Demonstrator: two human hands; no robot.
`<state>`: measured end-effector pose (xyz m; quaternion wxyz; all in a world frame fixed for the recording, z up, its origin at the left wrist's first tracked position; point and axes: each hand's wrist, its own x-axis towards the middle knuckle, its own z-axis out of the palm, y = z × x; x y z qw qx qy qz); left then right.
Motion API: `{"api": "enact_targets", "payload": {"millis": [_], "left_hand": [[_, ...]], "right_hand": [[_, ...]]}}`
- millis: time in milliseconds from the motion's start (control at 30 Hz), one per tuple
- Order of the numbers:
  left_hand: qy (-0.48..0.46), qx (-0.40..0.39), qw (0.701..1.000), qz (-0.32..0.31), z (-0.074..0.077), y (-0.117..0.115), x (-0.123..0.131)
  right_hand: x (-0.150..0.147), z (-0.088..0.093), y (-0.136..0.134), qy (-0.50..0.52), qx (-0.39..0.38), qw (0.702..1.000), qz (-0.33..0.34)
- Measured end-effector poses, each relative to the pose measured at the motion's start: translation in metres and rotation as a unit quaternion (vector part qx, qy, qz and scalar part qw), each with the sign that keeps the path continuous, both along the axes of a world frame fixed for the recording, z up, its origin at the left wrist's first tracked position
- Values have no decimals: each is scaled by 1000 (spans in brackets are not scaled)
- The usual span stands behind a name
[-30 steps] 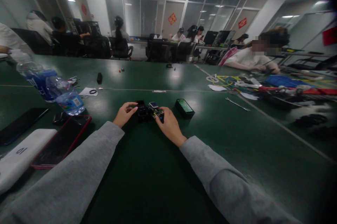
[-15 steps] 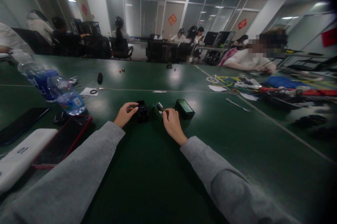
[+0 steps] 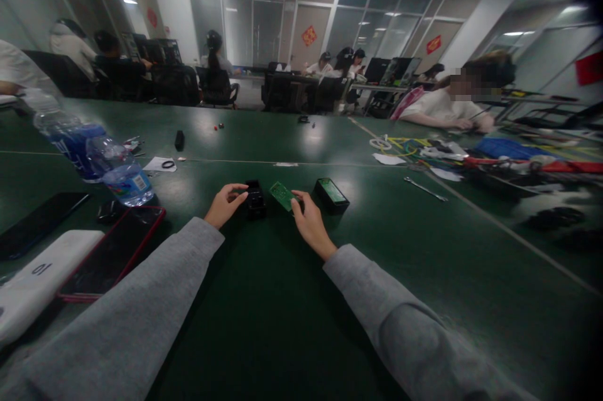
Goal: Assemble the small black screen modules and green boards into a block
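Note:
A green circuit board [image 3: 281,195] is pinched by its right end in my right hand [image 3: 309,220], tilted above the table with a flat green face showing. My left hand [image 3: 227,205] has its thumb and index fingertips closed at the left edge of an open black plastic case [image 3: 255,198], which rests on the table. To the right of the board lies a second black case [image 3: 331,192] with a shiny greenish face. The inside of the first case is too dark to make out.
At left are water bottles [image 3: 120,171], a red-edged phone [image 3: 113,253], a white power bank [image 3: 47,275] and a dark phone [image 3: 40,219]. A wrench [image 3: 425,189] lies at right, before a heap of cables and tools [image 3: 509,156]. A co-worker [image 3: 443,109] sits beyond it.
My right hand has turned the circuit board over, from the side with components to its flatter green face. The left hand and both black cases stay where they were.

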<state>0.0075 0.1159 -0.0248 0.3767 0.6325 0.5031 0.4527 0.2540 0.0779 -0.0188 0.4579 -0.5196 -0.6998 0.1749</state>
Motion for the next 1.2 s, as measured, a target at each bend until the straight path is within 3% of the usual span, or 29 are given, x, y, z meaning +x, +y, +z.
{"api": "enact_targets", "payload": {"millis": [267, 867, 1067, 1200], "left_hand": [[-2, -7, 1000, -5, 1, 0, 0], [-5, -5, 1000, -4, -2, 2, -1], [-3, -3, 1000, -5, -1, 1, -1], [-3, 0, 1000, 2, 1, -1, 1]], "right_hand": [[5, -11, 11, -61, -33, 991, -118], [0, -3, -1, -58, 18, 997, -50], [-4, 3, -11, -141, 59, 988, -17], [-4, 2, -8, -186, 89, 978, -35]]}}
